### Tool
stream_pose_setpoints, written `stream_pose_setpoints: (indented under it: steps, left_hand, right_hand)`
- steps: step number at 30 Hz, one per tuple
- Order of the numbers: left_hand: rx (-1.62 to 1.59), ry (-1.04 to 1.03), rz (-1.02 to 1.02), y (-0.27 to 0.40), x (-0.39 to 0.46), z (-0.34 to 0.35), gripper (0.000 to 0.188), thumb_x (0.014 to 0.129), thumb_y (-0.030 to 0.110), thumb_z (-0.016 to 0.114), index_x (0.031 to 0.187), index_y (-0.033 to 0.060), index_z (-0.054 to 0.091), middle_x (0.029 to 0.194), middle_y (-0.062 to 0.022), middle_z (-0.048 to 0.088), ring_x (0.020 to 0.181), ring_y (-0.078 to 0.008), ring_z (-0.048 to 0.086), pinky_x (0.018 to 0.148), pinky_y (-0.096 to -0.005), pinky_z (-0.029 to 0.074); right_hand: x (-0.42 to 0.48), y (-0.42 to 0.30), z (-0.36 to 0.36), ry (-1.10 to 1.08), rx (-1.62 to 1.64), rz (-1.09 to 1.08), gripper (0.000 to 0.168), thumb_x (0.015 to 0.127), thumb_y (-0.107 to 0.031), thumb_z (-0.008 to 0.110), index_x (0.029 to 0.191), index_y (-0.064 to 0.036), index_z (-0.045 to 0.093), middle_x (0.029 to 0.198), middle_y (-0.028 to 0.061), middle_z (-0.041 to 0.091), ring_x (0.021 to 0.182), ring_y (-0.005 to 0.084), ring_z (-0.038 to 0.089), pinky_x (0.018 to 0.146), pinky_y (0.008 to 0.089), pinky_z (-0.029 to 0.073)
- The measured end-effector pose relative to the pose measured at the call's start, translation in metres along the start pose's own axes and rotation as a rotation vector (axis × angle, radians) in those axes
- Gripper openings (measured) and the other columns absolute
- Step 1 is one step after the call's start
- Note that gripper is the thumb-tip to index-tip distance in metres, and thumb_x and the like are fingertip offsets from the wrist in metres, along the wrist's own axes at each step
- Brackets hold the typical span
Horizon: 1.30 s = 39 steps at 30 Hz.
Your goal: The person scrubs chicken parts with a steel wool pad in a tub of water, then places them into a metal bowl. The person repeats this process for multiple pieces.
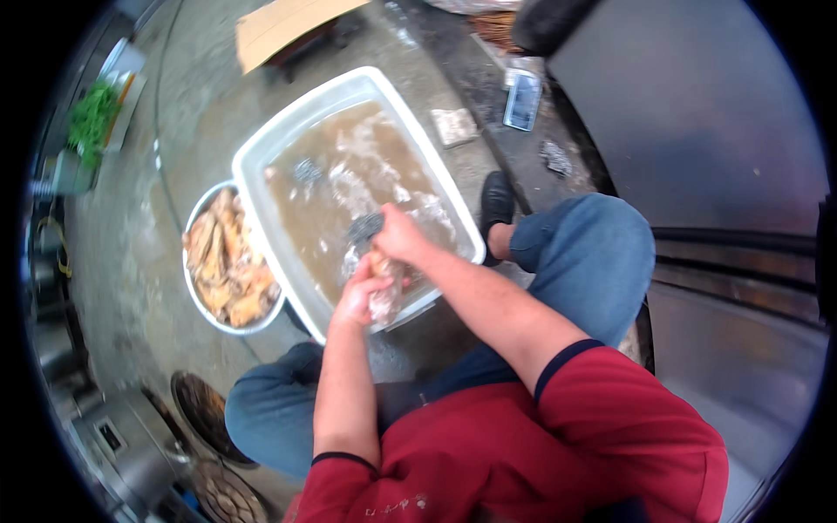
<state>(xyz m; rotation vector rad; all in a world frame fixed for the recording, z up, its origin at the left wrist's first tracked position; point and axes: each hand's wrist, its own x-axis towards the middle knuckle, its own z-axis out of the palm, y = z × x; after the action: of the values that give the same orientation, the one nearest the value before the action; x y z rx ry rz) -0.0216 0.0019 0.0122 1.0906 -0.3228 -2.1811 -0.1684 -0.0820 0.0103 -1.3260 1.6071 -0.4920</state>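
A large white plastic tub [243, 171] filled with murky brown water stands in front of me. Over its near part, my left hand [361, 292] grips a wet piece of meat [386, 302], possibly an animal foot. My right hand [397, 235] holds a grey metal scouring pad [366, 229] close against the far end of that piece. A second scouring pad [307, 171] lies in the water towards the tub's far left. Left of the tub, a round white basin [189, 287] is heaped with tan and brown pieces of meat [225, 261].
A cardboard sheet [294, 26] lies on a low support beyond the tub. To the right are a pale block [454, 127], a smartphone [522, 100] and another scouring pad [556, 158]. Green leafy vegetables [91, 121] are at far left. A dark round lid or pan [209, 415] lies near my left knee.
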Motion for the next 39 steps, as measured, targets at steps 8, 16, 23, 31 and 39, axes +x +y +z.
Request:
stream_pose_setpoints:
  steps: [8,16,23,31,39]
  left_hand:
    - [-0.137,-0.022,0.042,0.007,-0.012,-0.012,0.072,0.077,0.004,0.065,0.141,0.0116,0.034,0.121,-0.0189,0.057,0.101,-0.037,0.065,0.074,-0.0477,0.059]
    - [-0.143,-0.067,0.069,0.001,-0.006,-0.01,0.074,0.076,-0.004,0.063,0.142,0.0119,0.033,0.12,-0.0178,0.057,0.105,-0.0358,0.064,0.078,-0.0477,0.058]
    - [-0.164,-0.118,0.076,0.004,-0.015,-0.016,0.077,0.074,0.0,0.066,0.143,0.0111,0.034,0.122,-0.02,0.056,0.105,-0.0366,0.064,0.078,-0.0469,0.058]
    - [-0.113,-0.124,0.079,0.005,-0.014,-0.008,0.076,0.074,0.0,0.067,0.142,0.0098,0.035,0.122,-0.02,0.057,0.107,-0.0387,0.063,0.079,-0.0472,0.059]
    - [-0.075,-0.105,0.035,0.0,-0.013,-0.018,0.079,0.074,0.0,0.067,0.144,0.0095,0.033,0.123,-0.0207,0.057,0.108,-0.0401,0.063,0.081,-0.0495,0.058]
  right_hand:
    - [0.005,-0.03,-0.026,-0.617,0.546,0.157,0.074,0.08,-0.009,0.075,0.143,0.002,0.038,0.119,0.0175,0.063,0.106,0.0277,0.062,0.091,0.0347,0.05]
    - [-0.013,-0.047,-0.008,-0.326,0.167,0.016,0.045,0.083,-0.007,0.072,0.123,0.002,0.054,0.111,0.0152,0.067,0.103,0.0226,0.064,0.09,0.0356,0.05]
    - [-0.004,-0.058,-0.037,-0.581,0.329,0.04,0.051,0.08,-0.007,0.075,0.125,0.001,0.053,0.113,0.0135,0.067,0.108,0.0207,0.061,0.096,0.0332,0.046]
    - [-0.02,-0.049,-0.016,-0.298,0.219,-0.085,0.051,0.078,-0.005,0.076,0.124,0.001,0.055,0.11,0.014,0.067,0.102,0.022,0.064,0.09,0.0342,0.05]
    - [-0.02,-0.048,-0.031,-0.481,0.086,-0.141,0.056,0.078,-0.006,0.075,0.128,0.0,0.052,0.111,0.0146,0.066,0.101,0.0221,0.064,0.089,0.0345,0.05]
